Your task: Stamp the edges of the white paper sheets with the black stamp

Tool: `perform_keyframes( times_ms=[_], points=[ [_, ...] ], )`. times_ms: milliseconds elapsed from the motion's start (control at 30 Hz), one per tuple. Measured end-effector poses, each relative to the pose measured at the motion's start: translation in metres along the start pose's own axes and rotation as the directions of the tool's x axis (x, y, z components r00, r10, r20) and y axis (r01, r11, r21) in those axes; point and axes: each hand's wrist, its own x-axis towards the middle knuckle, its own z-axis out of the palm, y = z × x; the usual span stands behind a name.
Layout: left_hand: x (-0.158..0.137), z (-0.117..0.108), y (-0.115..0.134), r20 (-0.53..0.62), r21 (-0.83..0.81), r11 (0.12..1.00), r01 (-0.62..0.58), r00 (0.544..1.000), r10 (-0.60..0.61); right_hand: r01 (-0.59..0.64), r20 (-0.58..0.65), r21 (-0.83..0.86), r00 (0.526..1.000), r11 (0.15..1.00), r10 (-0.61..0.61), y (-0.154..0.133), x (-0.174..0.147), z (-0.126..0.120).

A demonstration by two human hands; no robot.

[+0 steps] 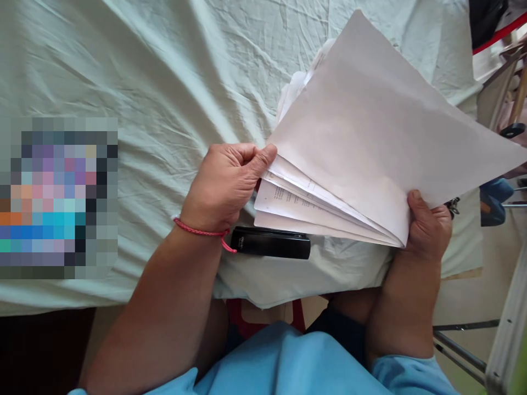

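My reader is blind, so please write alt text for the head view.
A person's left hand and right hand hold fanned white papers above a pale, wrinkled cloth. A black oblong object lies near the left hand.

Looking like a home: 1 creased pale-green cloth [164, 71] is lying spread out, metal frame [507, 323] is standing at right, assorted belongings [494, 202] are crowding nearby.

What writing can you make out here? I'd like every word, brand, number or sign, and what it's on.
Nothing can be read with certainty.
Black stapler-like tool: a small pale marking near its left end, possibly "deli", too small to be sure.
Inner sheets: lines of print, too small and blurred to read.
Outer sheet: no print visible on the side facing us.
Pixelated patch at left: nothing readable.
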Motion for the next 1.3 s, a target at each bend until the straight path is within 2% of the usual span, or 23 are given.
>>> perform_keyframes(
  times_ms=[133,333,400,567,700,800,900,1000,1100,1167,1233,1300],
  points=[
    [0.0,0.002,0.0,-0.003,-0.033,0.999,-0.007,1.0,0.007,0.013,-0.009,0.024,1.0,1.0,-0.013,0.001,0.0,0.0],
    [0.003,0.0,-0.003,0.113,-0.132,0.991,-0.006,0.993,0.021,0.065,-0.045,0.098,0.997,0.993,-0.061,0.004,0.003,-0.001],
    [0.005,-0.003,-0.007,0.12,-0.131,0.991,-0.014,0.992,0.03,0.091,-0.042,0.134,0.995,0.987,-0.086,0.004,0.002,0.0],
    [0.011,-0.002,-0.015,0.04,-0.181,0.974,-0.134,0.989,0.143,0.089,0.065,0.212,0.992,0.973,-0.105,0.002,-0.003,0.004],
    [0.012,0.003,-0.014,-0.101,-0.221,0.919,-0.326,0.945,0.311,0.09,0.124,0.263,0.984,0.961,-0.126,-0.002,-0.005,0.003],
    [0.011,0.004,-0.01,-0.139,-0.152,0.907,-0.392,0.917,0.373,0.09,0.147,0.29,0.98,0.953,-0.137,-0.003,-0.004,0.001],
    [0.011,0.004,-0.011,-0.163,-0.175,0.878,-0.446,0.892,0.421,0.11,0.131,0.297,0.979,0.948,-0.155,0.0,-0.003,-0.001],
    [0.012,0.005,-0.014,-0.148,-0.198,0.865,-0.461,0.886,0.439,0.12,0.108,0.227,0.983,0.966,-0.147,0.005,-0.003,-0.002],
    [0.015,0.006,-0.018,-0.081,-0.19,0.893,-0.408,0.913,0.4,0.12,0.096,0.15,0.986,0.981,-0.135,0.008,-0.003,-0.001],
    [0.017,0.007,-0.019,-0.065,-0.205,0.893,-0.4,0.916,0.395,0.135,0.086,0.165,0.985,0.977,-0.151,0.008,-0.003,0.0],
    [0.02,0.008,-0.021,-0.103,-0.209,0.864,-0.458,0.889,0.446,0.16,0.082,0.216,0.98,0.963,-0.181,0.007,-0.003,0.001],
    [0.021,0.007,-0.023,-0.183,-0.209,0.796,-0.568,0.822,0.539,0.174,0.087,0.26,0.975,0.95,-0.202,0.008,-0.003,-0.001]
  ],
)
